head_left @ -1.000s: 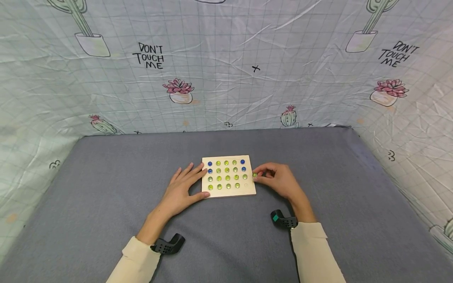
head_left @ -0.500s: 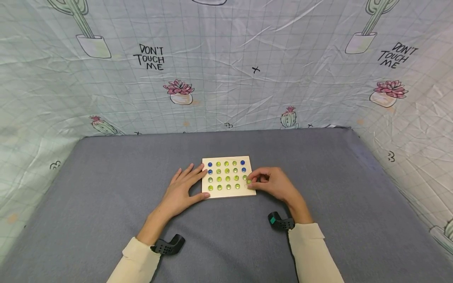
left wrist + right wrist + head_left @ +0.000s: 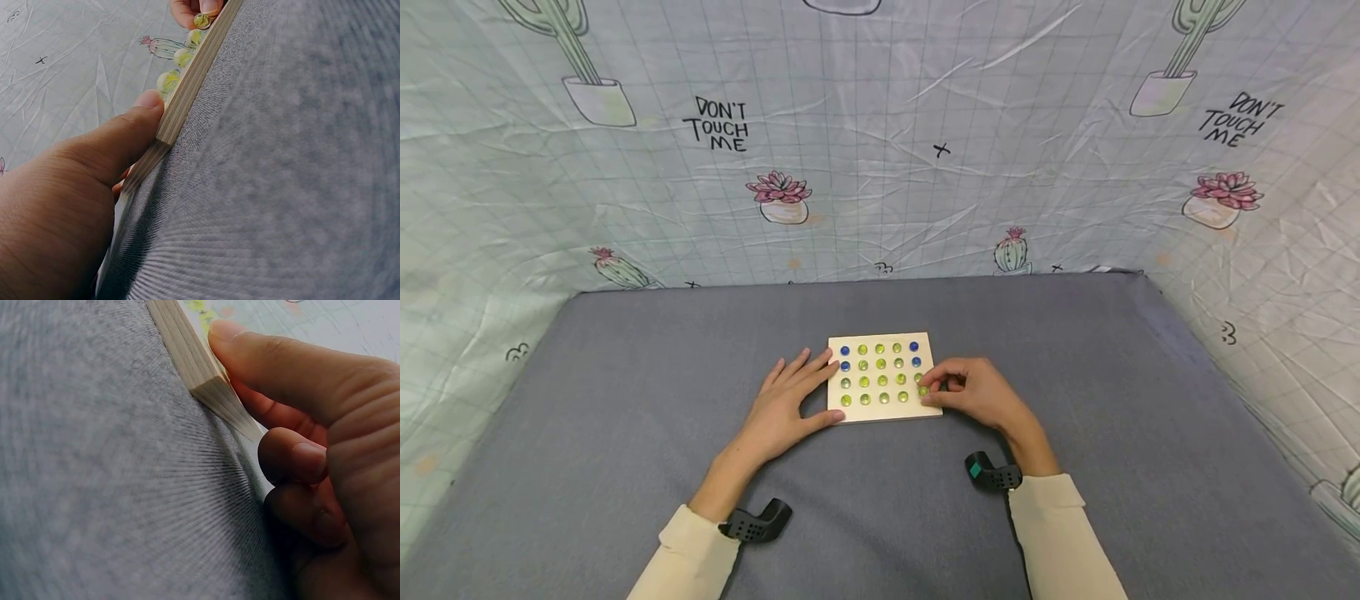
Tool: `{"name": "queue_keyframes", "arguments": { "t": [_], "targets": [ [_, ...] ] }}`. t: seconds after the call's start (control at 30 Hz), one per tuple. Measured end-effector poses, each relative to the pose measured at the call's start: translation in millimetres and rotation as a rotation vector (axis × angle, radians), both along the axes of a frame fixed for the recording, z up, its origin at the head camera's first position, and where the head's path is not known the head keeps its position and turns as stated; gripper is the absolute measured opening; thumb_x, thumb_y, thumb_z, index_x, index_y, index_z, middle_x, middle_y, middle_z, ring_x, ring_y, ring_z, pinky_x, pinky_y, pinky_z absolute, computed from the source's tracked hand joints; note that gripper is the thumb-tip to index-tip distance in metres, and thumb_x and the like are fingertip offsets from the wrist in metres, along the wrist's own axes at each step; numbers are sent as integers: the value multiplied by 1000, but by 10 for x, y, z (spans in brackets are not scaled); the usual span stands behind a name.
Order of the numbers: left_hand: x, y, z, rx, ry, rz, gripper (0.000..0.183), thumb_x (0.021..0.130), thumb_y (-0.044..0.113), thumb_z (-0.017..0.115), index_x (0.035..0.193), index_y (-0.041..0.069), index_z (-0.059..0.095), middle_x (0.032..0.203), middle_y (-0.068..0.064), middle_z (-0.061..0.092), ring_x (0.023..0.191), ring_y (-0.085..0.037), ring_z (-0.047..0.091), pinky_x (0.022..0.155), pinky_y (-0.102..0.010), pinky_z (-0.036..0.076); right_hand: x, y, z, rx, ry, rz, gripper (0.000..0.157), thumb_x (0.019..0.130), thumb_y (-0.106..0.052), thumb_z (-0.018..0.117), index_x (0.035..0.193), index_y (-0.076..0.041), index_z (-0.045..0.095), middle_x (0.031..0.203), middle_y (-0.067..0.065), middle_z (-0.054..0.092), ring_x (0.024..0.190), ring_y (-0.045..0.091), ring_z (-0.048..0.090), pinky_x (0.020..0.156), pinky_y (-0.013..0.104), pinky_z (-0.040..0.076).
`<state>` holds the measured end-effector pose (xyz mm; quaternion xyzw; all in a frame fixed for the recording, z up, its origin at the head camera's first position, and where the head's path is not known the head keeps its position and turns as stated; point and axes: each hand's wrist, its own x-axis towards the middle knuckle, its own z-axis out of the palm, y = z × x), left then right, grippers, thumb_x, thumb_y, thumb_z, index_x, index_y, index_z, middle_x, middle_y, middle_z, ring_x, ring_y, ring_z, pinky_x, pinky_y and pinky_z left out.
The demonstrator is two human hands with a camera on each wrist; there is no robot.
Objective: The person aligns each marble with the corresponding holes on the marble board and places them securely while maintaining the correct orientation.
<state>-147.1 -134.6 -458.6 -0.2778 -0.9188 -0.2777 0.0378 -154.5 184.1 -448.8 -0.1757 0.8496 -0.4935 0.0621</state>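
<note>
A pale wooden board (image 3: 891,412) lies on the grey cloth, holding rows of glass marbles. Most are yellow-green; blue marbles (image 3: 845,351) occupy the back of the left and right columns. My left hand (image 3: 786,408) rests along the board's left side with spread fingers, its thumb at the front left corner. At the front right corner, my right hand (image 3: 973,390) pinches a yellow-green marble (image 3: 923,391) between thumb and index finger. The left wrist view shows this marble (image 3: 202,20) right at the board's surface. Fingers hide part of the hollow beneath it.
Grey cloth (image 3: 880,517) covers the table around the board. A white printed curtain (image 3: 880,150) stands behind the table and along both sides. Black camera mounts (image 3: 760,521) sit on the wrists.
My right hand has brought the yellow-green marble leftward from beside the board's right edge to the front right hollow. My left hand has stayed in place on the board.
</note>
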Motion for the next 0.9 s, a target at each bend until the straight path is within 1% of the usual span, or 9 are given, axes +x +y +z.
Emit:
{"name": "queue_keyframes", "arguments": {
  "t": [0.17, 0.37, 0.47, 0.57, 0.6, 0.7, 0.9],
  "targets": [
    [7, 2, -10, 0, -1, -2, 75, 85, 48, 69, 146, 14, 42, 153, -2, 32, 142, -31, 21, 114, -52, 6, 4, -3, -9, -5, 12, 12, 15, 78, -20, 82, 90, -15, 75, 75, -2, 64, 55, 12, 43, 51, 21, 37],
    [17, 6, -3, 1, -12, 3, 75, 85, 48, 69, 146, 14, 43, 153, -2, 32, 142, -31, 21, 114, -53, 7, 14, -11, 5, 11, 1, 19, 17, 78, -18, 81, 92, -11, 75, 76, 1, 62, 56, 14, 42, 52, 21, 35],
    [17, 9, 1, -1, -13, 6, 75, 85, 48, 69, 146, 15, 43, 153, -2, 33, 142, -31, 21, 114, -53, 7, 71, -53, 153, 19, -8, 29, 16, 79, -11, 80, 93, -5, 75, 77, 4, 62, 56, 15, 41, 52, 20, 33],
    [17, 11, 7, -2, -11, 7, 75, 84, 48, 69, 146, 14, 43, 153, -2, 33, 142, -31, 21, 113, -53, 7, 74, -62, 172, 21, -14, 33, 16, 80, -8, 79, 94, -2, 74, 78, 6, 62, 56, 16, 41, 51, 20, 33],
    [18, 12, 9, -1, -11, 7, 75, 84, 48, 69, 146, 14, 43, 153, -3, 33, 142, -31, 21, 113, -53, 7, 72, -58, 169, 21, -12, 34, 16, 79, -8, 79, 94, -3, 74, 78, 6, 62, 56, 16, 41, 51, 20, 33],
    [18, 14, 13, -1, -9, 5, 75, 84, 47, 70, 146, 14, 43, 153, -3, 33, 142, -32, 22, 113, -53, 7, 10, -12, 21, 17, -7, 35, 17, 79, -14, 80, 94, -8, 75, 78, 3, 62, 56, 15, 41, 51, 21, 33],
    [16, 15, 16, 1, -7, 5, 75, 84, 47, 70, 146, 14, 43, 153, -3, 33, 142, -32, 21, 114, -53, 7, -5, 10, -5, 11, 15, 50, 15, 79, -20, 81, 92, -16, 75, 77, -2, 62, 54, 12, 41, 50, 22, 34]
  ]
}}
